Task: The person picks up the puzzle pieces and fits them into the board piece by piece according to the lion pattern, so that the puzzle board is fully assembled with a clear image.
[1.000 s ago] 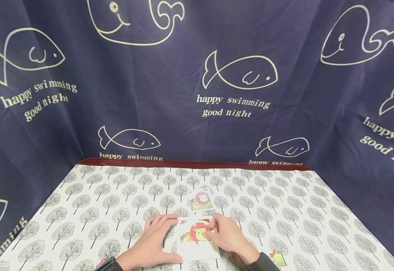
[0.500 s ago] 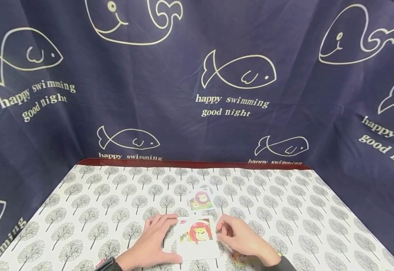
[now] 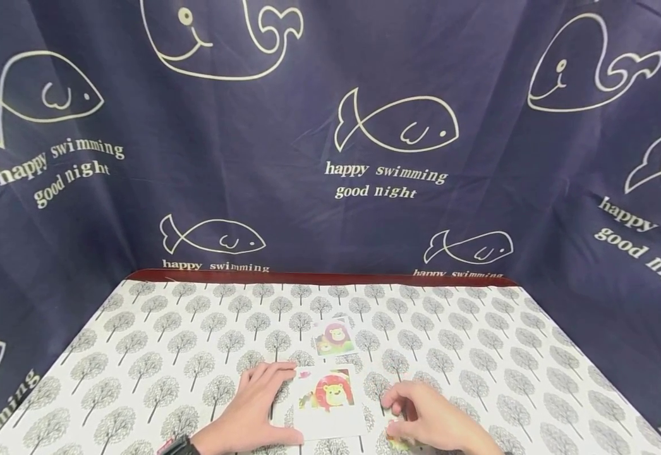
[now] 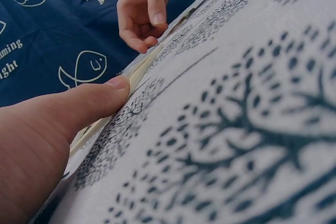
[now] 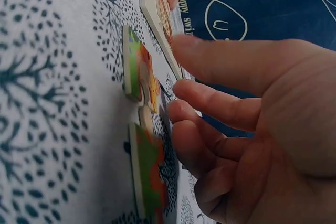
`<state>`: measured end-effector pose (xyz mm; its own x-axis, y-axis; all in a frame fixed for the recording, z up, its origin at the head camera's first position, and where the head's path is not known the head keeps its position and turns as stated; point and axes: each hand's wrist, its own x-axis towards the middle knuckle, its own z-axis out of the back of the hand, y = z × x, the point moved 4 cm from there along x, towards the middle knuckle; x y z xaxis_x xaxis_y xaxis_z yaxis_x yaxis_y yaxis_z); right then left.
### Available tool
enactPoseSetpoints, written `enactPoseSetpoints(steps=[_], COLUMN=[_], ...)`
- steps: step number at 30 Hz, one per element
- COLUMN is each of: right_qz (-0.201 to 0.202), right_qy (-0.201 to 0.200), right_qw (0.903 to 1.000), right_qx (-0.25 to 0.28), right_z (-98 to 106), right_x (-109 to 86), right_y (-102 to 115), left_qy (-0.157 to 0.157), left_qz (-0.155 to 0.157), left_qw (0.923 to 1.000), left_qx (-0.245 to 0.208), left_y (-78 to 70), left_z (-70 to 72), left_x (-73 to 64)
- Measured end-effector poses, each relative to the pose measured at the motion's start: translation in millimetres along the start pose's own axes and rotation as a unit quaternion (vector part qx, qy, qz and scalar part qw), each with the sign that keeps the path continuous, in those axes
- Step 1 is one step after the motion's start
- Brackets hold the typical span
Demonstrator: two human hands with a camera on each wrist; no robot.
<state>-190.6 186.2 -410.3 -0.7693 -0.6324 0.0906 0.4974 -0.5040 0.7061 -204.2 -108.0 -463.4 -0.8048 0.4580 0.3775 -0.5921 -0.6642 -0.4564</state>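
Note:
A square wooden jigsaw board (image 3: 330, 424) lies in front of me, with a red-maned lion in its upper part and a pale lower part. My left hand (image 3: 253, 407) holds it by its left side, fingers at the far corner and thumb at the near one. In the left wrist view the thumb (image 4: 100, 100) presses on the board's edge. My right hand (image 3: 435, 417) hovers right of the board with loosely bent fingers and nothing in them. Below it lie loose jigsaw pieces, a green and orange one (image 5: 134, 72) and another green one (image 5: 144, 174).
Behind the board lies a small lion picture card (image 3: 333, 337). A white cloth with tree prints (image 3: 194, 341) covers the table, whose red-brown edge (image 3: 308, 278) shows at the back. A dark blue fish-print curtain (image 3: 285, 151) surrounds it.
My right hand has let go at the lion picture on the board and moved right and toward me, over the loose pieces. The left hand stays at the board's left side.

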Motion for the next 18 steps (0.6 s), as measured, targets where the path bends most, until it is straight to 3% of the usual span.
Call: enactPoseSetpoints(steps=[7, 18], right_qz=[-0.033, -0.051], right_qy=[0.032, 0.035], right_qw=[0.9988, 0.9980], right_qx=[0.014, 0.008], right_z=[-2.3, -4.3], right_x=[-2.0, 0.1], right_y=[-1.1, -2.3], left_qy=[0.004, 0.003], left_qz=[0.000, 0.001], left_qw=[1.0000, 1.0000], left_qx=[-0.004, -0.002], left_y=[-0.6, -3.4], left_z=[1.4, 3.1], left_x=[0.2, -0.4])
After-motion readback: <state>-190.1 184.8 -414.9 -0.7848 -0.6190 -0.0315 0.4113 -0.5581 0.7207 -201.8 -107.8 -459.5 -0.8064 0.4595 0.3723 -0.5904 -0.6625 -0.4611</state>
